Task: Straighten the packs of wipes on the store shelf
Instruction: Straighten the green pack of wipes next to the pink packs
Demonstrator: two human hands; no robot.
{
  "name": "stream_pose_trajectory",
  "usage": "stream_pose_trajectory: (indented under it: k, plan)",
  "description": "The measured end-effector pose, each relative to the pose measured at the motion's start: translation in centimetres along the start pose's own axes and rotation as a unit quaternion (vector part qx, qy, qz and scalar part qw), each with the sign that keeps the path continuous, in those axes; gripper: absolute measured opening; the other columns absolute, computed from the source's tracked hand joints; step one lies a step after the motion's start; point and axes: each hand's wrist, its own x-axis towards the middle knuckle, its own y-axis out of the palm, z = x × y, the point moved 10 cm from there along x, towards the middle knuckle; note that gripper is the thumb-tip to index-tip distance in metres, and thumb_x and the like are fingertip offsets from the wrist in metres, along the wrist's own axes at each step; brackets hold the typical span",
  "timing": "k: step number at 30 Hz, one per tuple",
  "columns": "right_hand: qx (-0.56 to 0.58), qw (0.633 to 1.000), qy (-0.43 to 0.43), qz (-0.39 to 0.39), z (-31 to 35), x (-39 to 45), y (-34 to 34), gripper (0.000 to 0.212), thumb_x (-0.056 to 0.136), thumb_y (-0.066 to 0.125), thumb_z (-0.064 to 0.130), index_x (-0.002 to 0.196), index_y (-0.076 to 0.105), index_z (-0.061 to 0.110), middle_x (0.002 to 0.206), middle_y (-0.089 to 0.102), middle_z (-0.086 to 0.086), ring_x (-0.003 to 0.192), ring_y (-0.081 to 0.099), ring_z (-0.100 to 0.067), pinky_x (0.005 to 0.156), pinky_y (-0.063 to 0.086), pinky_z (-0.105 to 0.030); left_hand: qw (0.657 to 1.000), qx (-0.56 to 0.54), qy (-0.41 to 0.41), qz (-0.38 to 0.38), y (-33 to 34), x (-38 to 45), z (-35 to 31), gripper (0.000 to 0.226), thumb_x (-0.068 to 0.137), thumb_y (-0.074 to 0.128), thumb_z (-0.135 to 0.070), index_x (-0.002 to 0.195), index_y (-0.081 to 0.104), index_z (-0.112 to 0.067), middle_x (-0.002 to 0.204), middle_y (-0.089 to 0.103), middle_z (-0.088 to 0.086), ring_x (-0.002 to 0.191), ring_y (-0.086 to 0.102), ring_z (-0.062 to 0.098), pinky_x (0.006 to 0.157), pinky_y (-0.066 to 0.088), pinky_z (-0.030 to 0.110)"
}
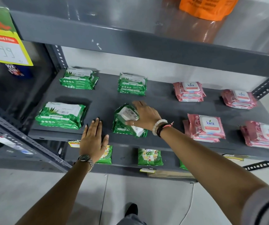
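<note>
A crooked stack of green wipes packs point(125, 120) lies near the front middle of the dark grey shelf point(104, 98), its top pack turned askew. My right hand point(144, 115) rests on that top pack, fingers closed around its right side. My left hand point(93, 138) hovers flat with fingers apart at the shelf's front edge, just left of the stack, holding nothing. Neat green stacks lie at front left point(60, 115), back left point(78, 78) and back middle point(132, 84). Pink wipes stacks point(205, 127) fill the shelf's right half.
An upper shelf point(146, 44) overhangs the packs, with an orange bag point(206, 7) on it. A yellow price sign point(4, 46) hangs at upper left. Green packets point(150, 157) sit on the shelf below. Slotted metal uprights point(59, 56) frame the shelf.
</note>
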Motion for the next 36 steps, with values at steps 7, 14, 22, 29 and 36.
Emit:
stream_pose_trajectory:
  k: [7, 14, 22, 29, 36]
  plan:
    - [0.061, 0.989, 0.129, -0.034, -1.9, -0.3, 0.0, 0.069, 0.084, 0.05, 0.063, 0.121, 0.039, 0.006, 0.122, 0.05, -0.014, 0.104, 0.06, -0.036, 0.081, 0.05, -0.044, 1.0, 0.004, 0.004, -0.005, -0.1, 0.0, -0.1, 0.068, 0.09, 0.019, -0.046, 0.14, 0.034, -0.001, 0.152, 0.031, 0.018, 0.14, 0.028, 0.032, 0.116, 0.022, 0.05]
    - [-0.152, 0.967, -0.188, 0.085, 2.3, -0.1, 0.8, 0.085, 0.072, 0.049, -0.021, 0.142, 0.033, 0.025, 0.162, 0.007, 0.002, 0.149, 0.002, -0.026, 0.114, 0.022, -0.054, 1.0, 0.02, 0.004, -0.001, 0.3, 0.1, 0.1, 0.07, 0.091, 0.013, -0.048, 0.141, 0.032, -0.002, 0.152, 0.03, 0.017, 0.14, 0.028, 0.031, 0.117, 0.02, 0.049]
    - [-0.16, 0.967, -0.148, 0.132, 1.1, 0.7, 1.5, 0.077, 0.077, 0.074, 0.023, 0.143, 0.035, 0.02, 0.161, 0.014, -0.003, 0.149, -0.001, -0.028, 0.12, 0.0, -0.048, 0.999, 0.032, 0.001, 0.002, 0.8, 0.3, 0.4, 0.066, 0.092, 0.018, -0.046, 0.143, 0.027, -0.004, 0.154, 0.026, 0.014, 0.142, 0.023, 0.029, 0.118, 0.017, 0.048]
    - [-0.029, 0.999, -0.013, 0.001, 0.1, -0.1, 0.2, 0.078, 0.076, 0.069, 0.054, 0.141, 0.04, 0.023, 0.142, 0.05, -0.006, 0.135, 0.039, -0.032, 0.115, 0.027, -0.046, 1.0, 0.021, 0.008, 0.003, 0.4, 0.1, 0.1, 0.068, 0.091, 0.018, -0.046, 0.143, 0.027, -0.002, 0.154, 0.026, 0.016, 0.142, 0.023, 0.031, 0.117, 0.018, 0.048]
    - [-0.045, 0.999, -0.005, -0.013, 0.0, -0.8, 0.5, 0.071, 0.075, 0.066, 0.059, 0.136, 0.043, 0.031, 0.127, 0.058, -0.006, 0.127, 0.047, -0.03, 0.103, 0.043, -0.045, 1.0, 0.02, 0.009, 0.005, 0.3, 0.1, -0.1, 0.072, 0.089, 0.014, -0.048, 0.144, 0.024, -0.002, 0.155, 0.024, 0.016, 0.143, 0.02, 0.03, 0.118, 0.015, 0.047]
